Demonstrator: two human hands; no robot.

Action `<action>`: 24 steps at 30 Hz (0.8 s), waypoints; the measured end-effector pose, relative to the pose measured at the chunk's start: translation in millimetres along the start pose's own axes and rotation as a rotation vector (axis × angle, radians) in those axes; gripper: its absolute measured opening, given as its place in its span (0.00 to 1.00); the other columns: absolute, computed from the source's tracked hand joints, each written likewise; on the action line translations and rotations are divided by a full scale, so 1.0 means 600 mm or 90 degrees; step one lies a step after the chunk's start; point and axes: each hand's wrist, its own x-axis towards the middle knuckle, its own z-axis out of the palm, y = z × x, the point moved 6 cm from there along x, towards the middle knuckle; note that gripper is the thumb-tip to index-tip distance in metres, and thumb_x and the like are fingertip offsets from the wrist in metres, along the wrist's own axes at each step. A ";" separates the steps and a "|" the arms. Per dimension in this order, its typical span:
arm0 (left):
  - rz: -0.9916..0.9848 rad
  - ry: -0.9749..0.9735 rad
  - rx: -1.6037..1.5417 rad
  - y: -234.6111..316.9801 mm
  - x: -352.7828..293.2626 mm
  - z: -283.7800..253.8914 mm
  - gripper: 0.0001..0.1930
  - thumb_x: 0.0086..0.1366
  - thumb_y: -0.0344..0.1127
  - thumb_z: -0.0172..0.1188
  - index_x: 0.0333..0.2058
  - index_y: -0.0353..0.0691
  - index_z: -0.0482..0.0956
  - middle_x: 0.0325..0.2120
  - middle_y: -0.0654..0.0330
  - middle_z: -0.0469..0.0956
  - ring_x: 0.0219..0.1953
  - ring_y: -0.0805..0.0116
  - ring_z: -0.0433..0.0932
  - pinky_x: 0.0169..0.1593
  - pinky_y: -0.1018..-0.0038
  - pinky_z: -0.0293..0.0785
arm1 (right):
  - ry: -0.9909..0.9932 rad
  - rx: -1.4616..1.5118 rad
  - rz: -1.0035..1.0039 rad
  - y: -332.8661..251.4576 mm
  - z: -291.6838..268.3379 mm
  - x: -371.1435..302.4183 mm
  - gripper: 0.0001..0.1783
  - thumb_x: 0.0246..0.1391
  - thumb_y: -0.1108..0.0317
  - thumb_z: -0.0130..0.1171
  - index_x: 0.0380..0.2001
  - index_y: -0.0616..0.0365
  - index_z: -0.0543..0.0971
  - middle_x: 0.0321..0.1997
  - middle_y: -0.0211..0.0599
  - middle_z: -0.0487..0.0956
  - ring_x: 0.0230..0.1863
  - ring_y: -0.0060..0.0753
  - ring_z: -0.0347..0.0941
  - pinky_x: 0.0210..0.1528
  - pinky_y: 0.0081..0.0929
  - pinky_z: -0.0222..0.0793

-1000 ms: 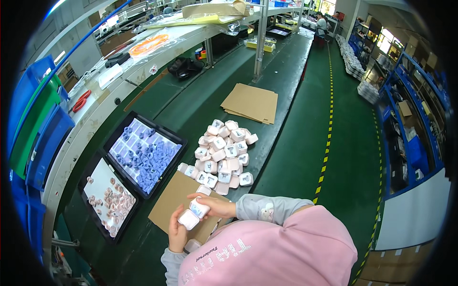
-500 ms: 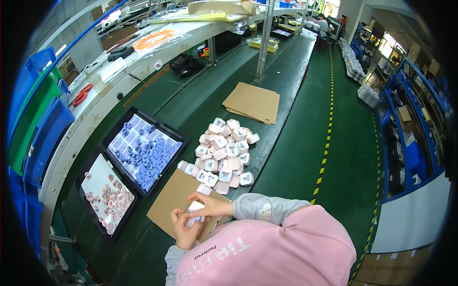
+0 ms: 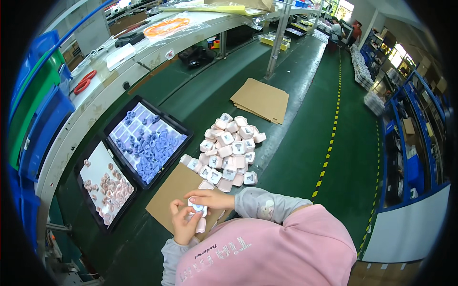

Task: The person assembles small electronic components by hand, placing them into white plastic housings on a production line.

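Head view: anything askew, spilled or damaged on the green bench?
No clear spill or damage. Two untidy spots: the pale-pink cases lie in a loose heap at mixed angles, and the brown cardboard sheets beyond are stacked with edges misaligned. The blue pieces lie within their black tray.

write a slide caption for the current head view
Left hand and right hand hold a small case over cardboard, near a pile of cases and a tray of blue parts.

Red scissors [image 3: 84, 81] lie left of orange cable [image 3: 167, 28].
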 end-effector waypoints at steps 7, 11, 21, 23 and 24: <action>-0.041 -0.074 -0.298 -0.002 -0.018 0.021 0.06 0.48 0.24 0.65 0.26 0.38 0.77 0.41 0.57 0.58 0.49 0.60 0.61 0.53 0.67 0.60 | -0.115 0.393 0.127 0.098 0.003 0.023 0.23 0.61 0.51 0.45 0.52 0.54 0.70 0.38 0.28 0.74 0.32 0.20 0.72 0.22 0.18 0.66; 0.018 0.062 -0.085 -0.025 0.025 0.013 0.09 0.52 0.26 0.62 0.33 0.37 0.75 0.36 0.56 0.63 0.48 0.60 0.64 0.52 0.70 0.60 | 0.043 0.197 0.124 0.151 -0.057 0.018 0.24 0.58 0.53 0.52 0.53 0.56 0.68 0.40 0.33 0.75 0.37 0.26 0.74 0.33 0.25 0.72; -0.177 0.258 -0.009 -0.273 0.181 -0.156 0.23 0.61 0.40 0.59 0.51 0.34 0.67 0.44 0.52 0.73 0.39 0.65 0.74 0.44 0.74 0.70 | 0.497 -0.325 -0.094 0.048 -0.290 -0.030 0.21 0.53 0.65 0.56 0.49 0.62 0.74 0.43 0.46 0.77 0.46 0.34 0.73 0.50 0.29 0.66; -0.206 0.075 0.069 -0.262 0.162 -0.141 0.24 0.59 0.39 0.61 0.51 0.35 0.67 0.42 0.52 0.74 0.40 0.65 0.75 0.44 0.72 0.71 | 0.478 -0.409 -0.137 0.035 -0.318 -0.023 0.25 0.51 0.65 0.58 0.54 0.58 0.71 0.46 0.45 0.74 0.48 0.37 0.71 0.50 0.28 0.65; -0.232 -0.044 0.143 -0.243 0.139 -0.127 0.24 0.58 0.39 0.61 0.50 0.35 0.67 0.42 0.50 0.74 0.41 0.63 0.75 0.45 0.71 0.71 | 0.483 -0.408 -0.130 0.033 -0.327 -0.019 0.25 0.51 0.65 0.58 0.54 0.58 0.71 0.46 0.45 0.74 0.48 0.37 0.71 0.50 0.28 0.65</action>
